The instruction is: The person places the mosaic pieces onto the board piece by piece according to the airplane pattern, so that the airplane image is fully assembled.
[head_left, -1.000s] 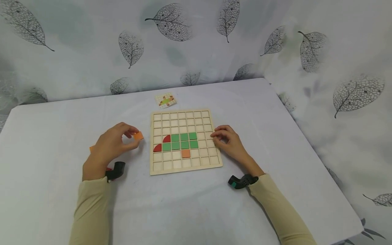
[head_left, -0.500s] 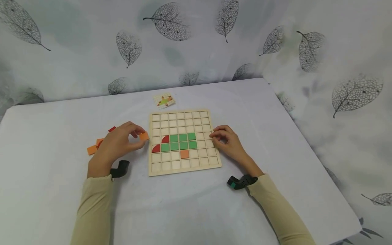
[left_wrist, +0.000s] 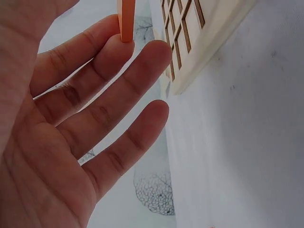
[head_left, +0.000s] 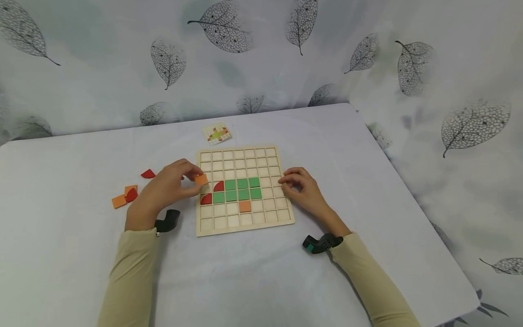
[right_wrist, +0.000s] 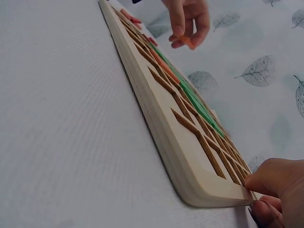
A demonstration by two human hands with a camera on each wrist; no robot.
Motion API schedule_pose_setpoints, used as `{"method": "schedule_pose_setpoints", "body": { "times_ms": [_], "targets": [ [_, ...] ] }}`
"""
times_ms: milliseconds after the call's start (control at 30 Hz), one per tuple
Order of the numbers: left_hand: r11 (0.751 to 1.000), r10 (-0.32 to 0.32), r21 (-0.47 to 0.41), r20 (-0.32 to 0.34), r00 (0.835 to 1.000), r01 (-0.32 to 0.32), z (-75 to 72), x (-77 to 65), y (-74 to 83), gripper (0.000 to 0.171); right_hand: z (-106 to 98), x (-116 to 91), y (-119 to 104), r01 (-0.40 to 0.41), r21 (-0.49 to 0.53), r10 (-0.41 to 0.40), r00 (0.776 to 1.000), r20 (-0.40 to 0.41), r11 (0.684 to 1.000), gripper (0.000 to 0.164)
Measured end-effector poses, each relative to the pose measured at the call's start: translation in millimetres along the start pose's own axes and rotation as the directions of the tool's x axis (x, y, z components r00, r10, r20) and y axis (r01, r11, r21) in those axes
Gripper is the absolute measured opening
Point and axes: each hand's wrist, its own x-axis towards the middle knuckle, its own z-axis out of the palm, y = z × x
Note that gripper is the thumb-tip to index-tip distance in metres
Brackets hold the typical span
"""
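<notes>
My left hand (head_left: 163,188) pinches an orange square tile (head_left: 201,179) between thumb and fingers, above the left edge of a wooden grid board (head_left: 233,221). In the left wrist view the same orange tile (left_wrist: 126,20) stands edge-on at the fingertips, and the other fingers are spread. At the board's right edge my right hand (head_left: 304,191) holds on; in the right wrist view its thumb (right_wrist: 266,180) lies on the rim with fingers beside it. Green square tiles (head_left: 243,194), two red quarter-circle tiles (head_left: 219,186) and one orange tile (head_left: 244,206) lie in the grid.
Left of the board lie loose orange tiles (head_left: 119,201) and red pieces (head_left: 148,174), one red piece overlapping an orange tile. A small pattern card (head_left: 217,134) rests behind the board. White cloth covers the table (head_left: 367,181), and a leaf-print curtain hangs behind.
My left hand has moved right with the orange tile, from beside the board to over its left edge. Loose tiles behind it came into view. My right hand stays at the board's edge.
</notes>
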Motion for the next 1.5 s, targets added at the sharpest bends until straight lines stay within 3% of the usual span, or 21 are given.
{"method": "schedule_pose_setpoints", "body": {
  "times_ms": [167, 400, 633, 967, 1500],
  "targets": [
    [0.999, 0.051, -0.008, 0.004, 0.999, -0.051, 3.1, 8.4, 4.6, 0.032, -1, 0, 1, 0.011, -0.005, -0.011, 1.000, -0.004, 1.000, 0.015],
    [0.996, 0.074, -0.041, 0.042, 0.996, -0.073, 6.5, 17.3, 5.7, 0.030, -2, 1, 3, 0.046, -0.014, -0.046, 0.999, 0.003, 0.999, 0.015],
    [0.991, 0.127, -0.052, 0.052, 0.991, -0.125, 14.3, 26.3, 4.7, 0.026, -2, 0, 3, 0.029, -0.017, -0.029, 1.000, 0.012, 0.999, 0.015],
    [0.983, 0.180, -0.056, 0.104, 0.978, -0.175, 21.5, 42.7, 15.1, 0.026, -2, 0, 1, 0.014, -0.021, -0.014, 1.000, 0.016, 1.000, 0.015],
    [0.984, 0.170, -0.070, 0.131, 0.977, -0.162, 29.5, 55.1, 22.7, 0.025, -3, 0, 0, -0.001, -0.017, 0.001, 1.000, 0.017, 1.000, 0.014]
  ]
}}
